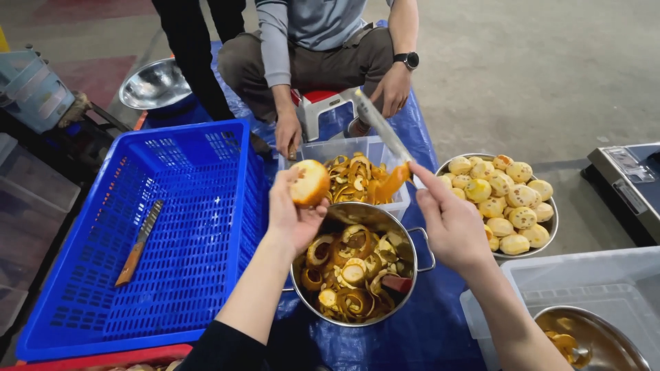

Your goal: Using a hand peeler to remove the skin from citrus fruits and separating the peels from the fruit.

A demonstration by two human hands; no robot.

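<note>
Occupying the left of the blue tarp point(419, 130), a large blue plastic crate point(206, 227) holds one wooden-handled knife point(139, 242). Steel pot point(405, 237), centre: filled with curled orange peels point(347, 271). Steel bowl point(548, 218), right: heaped with peeled yellow fruits point(505, 199). Clear tub point(375, 148), behind the pot: more peel. Seated person opposite, a hand point(287, 132) on the tub's edge. Left hand point(295, 213): fingers closed around a partly peeled fruit point(309, 183), raised above the pot. Right hand point(450, 223): gripping a long knife point(383, 127), blade up, a peel strip point(393, 183) hanging from it.
</note>
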